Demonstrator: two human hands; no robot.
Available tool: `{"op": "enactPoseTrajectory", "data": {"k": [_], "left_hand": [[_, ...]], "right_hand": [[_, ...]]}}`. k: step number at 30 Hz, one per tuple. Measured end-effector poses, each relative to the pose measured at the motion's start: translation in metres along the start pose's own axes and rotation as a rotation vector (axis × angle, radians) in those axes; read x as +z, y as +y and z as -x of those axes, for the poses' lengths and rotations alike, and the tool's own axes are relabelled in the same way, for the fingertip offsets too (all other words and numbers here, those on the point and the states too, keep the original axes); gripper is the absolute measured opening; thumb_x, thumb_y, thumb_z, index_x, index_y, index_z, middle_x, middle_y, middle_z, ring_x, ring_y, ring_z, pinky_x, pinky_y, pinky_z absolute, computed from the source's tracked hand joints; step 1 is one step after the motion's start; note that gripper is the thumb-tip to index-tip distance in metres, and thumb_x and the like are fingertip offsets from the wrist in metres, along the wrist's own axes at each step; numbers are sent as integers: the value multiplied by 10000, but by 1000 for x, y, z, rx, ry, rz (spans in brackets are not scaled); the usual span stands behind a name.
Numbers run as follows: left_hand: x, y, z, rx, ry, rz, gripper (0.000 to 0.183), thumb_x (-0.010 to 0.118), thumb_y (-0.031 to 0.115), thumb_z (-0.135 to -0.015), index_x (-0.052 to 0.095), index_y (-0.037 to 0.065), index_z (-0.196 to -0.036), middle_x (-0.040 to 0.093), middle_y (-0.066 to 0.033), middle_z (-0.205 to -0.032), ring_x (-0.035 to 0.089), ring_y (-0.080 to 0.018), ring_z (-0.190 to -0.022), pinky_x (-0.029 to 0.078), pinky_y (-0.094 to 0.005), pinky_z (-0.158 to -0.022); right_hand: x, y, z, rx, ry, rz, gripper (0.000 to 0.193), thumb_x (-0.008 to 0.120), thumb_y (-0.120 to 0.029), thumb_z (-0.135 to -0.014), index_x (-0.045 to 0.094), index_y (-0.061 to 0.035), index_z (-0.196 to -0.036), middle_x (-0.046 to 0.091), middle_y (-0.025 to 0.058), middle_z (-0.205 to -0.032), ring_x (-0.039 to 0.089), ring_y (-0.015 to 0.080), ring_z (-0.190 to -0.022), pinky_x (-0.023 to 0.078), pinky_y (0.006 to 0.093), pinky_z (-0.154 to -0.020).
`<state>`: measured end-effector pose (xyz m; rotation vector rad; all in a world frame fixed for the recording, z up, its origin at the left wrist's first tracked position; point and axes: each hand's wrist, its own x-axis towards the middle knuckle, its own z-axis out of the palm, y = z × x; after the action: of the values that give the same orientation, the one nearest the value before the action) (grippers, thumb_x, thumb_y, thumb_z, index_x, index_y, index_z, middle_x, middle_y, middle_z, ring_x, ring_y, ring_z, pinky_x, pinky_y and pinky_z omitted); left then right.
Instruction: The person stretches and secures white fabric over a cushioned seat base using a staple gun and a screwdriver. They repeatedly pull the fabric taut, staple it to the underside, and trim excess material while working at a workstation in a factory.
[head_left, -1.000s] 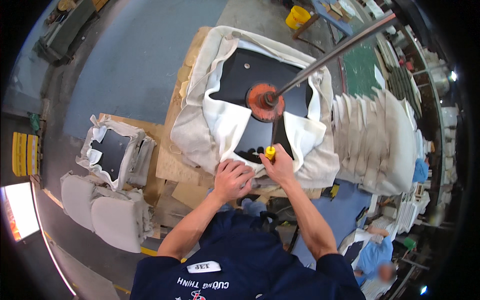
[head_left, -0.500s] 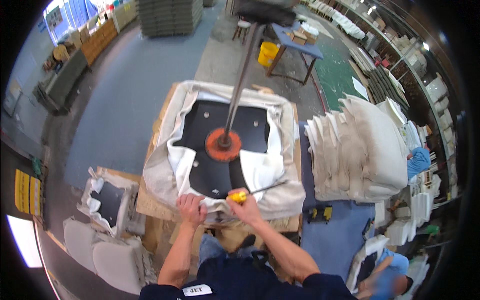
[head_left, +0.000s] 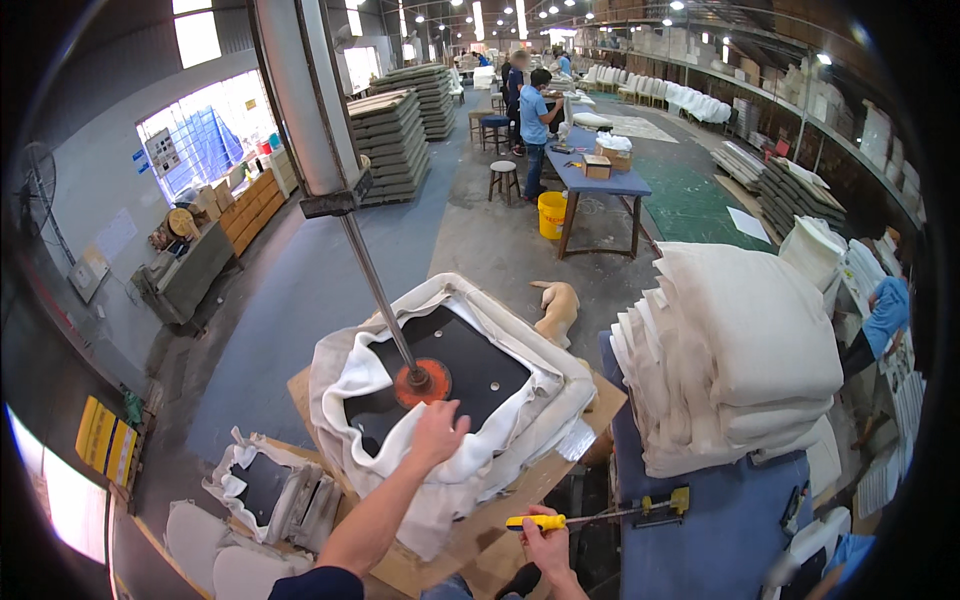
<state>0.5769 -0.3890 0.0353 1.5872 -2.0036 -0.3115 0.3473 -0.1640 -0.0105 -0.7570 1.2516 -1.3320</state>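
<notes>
A square seat (head_left: 470, 350) with a black panel lies under a press rod, wrapped in beige fabric with white lining folded over its rim. The rod's round orange plate (head_left: 424, 384) bears down on the panel. My left hand (head_left: 440, 435) is over the white lining just in front of the plate, fingers apart and holding nothing. My right hand (head_left: 547, 552), below the seat's near right corner, is closed round a screwdriver (head_left: 537, 522) with a yellow handle. Its long thin shaft points right, clear of the seat.
The seat rests on a wooden board (head_left: 600, 400). To the right, a blue table (head_left: 720, 540) bears a stack of beige cushions (head_left: 750, 350) and a yellow-and-black tool (head_left: 663, 508). The press column (head_left: 310, 100) rises at the upper left. A tan dog (head_left: 558, 312) is on the floor beyond.
The seat has turned on its board. My right hand has drawn the screwdriver away from its edge, and my left hand has moved from the near edge to beside the plate. The view has tilted up.
</notes>
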Motion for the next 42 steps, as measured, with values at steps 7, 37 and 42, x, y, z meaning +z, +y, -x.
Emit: {"op": "enactPoseTrajectory", "data": {"k": [7,37,42], "left_hand": [[53,31,37,-138,-357,-228,563,610,496,-949,654,-2,-1208,596,-215,-1243,566,-404,-1192,461,-600,-980],[-46,-115,79,197,-215,-339,284,641,429,-955,690,151,-927,621,-48,-885,627,-249,-915,431,-456,-837],[-32,-110,68,115,-360,-278,309,642,381,-946,723,111,-822,666,-53,-831,659,-262,-846,441,-444,-798]], "right_hand": [[-47,-19,5,-136,-64,429,362,717,-144,-979,628,13,-1293,741,89,-1052,690,118,-777,580,265,-689],[-43,-74,56,1,-287,1051,475,772,-267,-901,654,-41,-1302,734,207,-1157,705,396,-1067,559,428,-908],[-47,-87,61,-12,-341,1043,476,760,-190,-895,642,-36,-1330,714,189,-1143,692,392,-1038,551,431,-892]]}}
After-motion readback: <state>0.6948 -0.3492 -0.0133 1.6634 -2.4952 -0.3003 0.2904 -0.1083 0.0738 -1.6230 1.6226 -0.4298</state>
